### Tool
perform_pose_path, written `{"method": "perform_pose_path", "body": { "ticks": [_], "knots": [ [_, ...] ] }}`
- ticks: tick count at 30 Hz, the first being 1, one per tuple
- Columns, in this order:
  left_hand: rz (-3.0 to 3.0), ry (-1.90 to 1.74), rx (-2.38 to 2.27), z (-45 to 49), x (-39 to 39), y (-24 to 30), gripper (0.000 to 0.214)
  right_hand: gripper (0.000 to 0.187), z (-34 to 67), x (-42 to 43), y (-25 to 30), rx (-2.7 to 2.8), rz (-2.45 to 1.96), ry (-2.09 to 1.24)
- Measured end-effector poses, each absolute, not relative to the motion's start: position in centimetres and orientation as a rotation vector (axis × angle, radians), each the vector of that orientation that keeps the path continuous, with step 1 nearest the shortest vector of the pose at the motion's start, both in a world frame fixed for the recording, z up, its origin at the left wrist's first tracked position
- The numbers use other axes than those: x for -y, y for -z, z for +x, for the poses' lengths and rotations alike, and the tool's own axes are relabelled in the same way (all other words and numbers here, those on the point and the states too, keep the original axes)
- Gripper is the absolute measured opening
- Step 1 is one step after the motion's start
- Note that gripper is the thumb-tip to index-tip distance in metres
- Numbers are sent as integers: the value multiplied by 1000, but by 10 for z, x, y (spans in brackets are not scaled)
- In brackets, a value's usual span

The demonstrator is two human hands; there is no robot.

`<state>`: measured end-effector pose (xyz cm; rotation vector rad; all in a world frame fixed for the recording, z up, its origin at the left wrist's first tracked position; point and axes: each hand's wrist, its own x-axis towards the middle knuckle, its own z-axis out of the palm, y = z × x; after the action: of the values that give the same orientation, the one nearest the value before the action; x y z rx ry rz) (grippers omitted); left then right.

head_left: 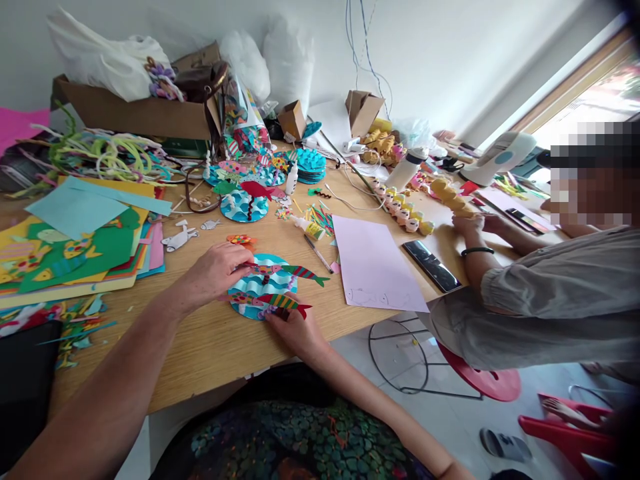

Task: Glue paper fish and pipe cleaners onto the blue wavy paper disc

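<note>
A round blue paper craft [260, 288] with wavy layers lies near the table's front edge. Two striped paper fish [300, 272] are stuck on it. My left hand [213, 272] rests on the craft's upper left, fingers pressed together on a fish at the disc's top. My right hand [296, 330] sits at the craft's lower edge, fingers pinching the lower fish [283, 302] and a beaded stem beside it.
A pink sheet [373, 263] and a black phone [431, 265] lie to the right. Another person [545, 293] sits at the right, handling yellow craft pieces [450, 195]. Stacked coloured paper [80, 247] fills the left. Boxes, glue bottles and more blue discs [245, 205] crowd the back.
</note>
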<state>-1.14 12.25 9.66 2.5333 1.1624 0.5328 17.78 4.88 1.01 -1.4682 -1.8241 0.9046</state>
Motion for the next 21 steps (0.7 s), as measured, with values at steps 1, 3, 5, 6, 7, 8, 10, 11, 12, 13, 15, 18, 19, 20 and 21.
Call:
{"method": "perform_pose_path", "body": {
  "ticks": [1,3,5,6,7,8,10,11,12,13,15,18,19,20,21],
  "knots": [
    [2535,-535,-1160,-11,-122,-96,15,10,177,-48,-12,1841,-1497,-882],
    [2539,-539,-1158,-11,-123,-96,15,14,175,-48,-15,1877,-1569,-846],
    [2546,-542,-1158,-11,-123,-95,15,18,174,-47,-18,1906,-1628,-821],
    [2549,-543,-1159,-11,-122,-95,16,20,173,-47,-18,1913,-1645,-809],
    [2550,-546,-1160,-11,-122,-94,16,20,173,-47,-19,1916,-1651,-798],
    [2552,-548,-1161,-11,-122,-94,16,19,173,-46,-19,1914,-1650,-788],
    [2553,-551,-1164,-12,-122,-94,16,16,174,-46,-18,1911,-1636,-772],
    [2552,-551,-1167,-12,-122,-93,16,14,175,-45,-18,1913,-1629,-765],
    [2552,-552,-1169,-12,-122,-93,15,12,177,-45,-17,1918,-1624,-757],
    [2551,-553,-1171,-12,-122,-93,15,11,179,-44,-17,1925,-1620,-751],
    [2552,-556,-1176,-12,-122,-93,15,10,183,-43,-17,1940,-1611,-751],
    [2557,-559,-1174,-12,-122,-94,16,7,190,-37,-21,1950,-1573,-810],
    [2559,-560,-1172,-12,-122,-94,16,10,192,-34,-22,1952,-1559,-834],
    [2560,-560,-1169,-12,-123,-94,16,13,195,-30,-24,1954,-1547,-853],
    [2562,-559,-1167,-12,-123,-94,16,16,197,-27,-25,1959,-1536,-867]
  ]
}}
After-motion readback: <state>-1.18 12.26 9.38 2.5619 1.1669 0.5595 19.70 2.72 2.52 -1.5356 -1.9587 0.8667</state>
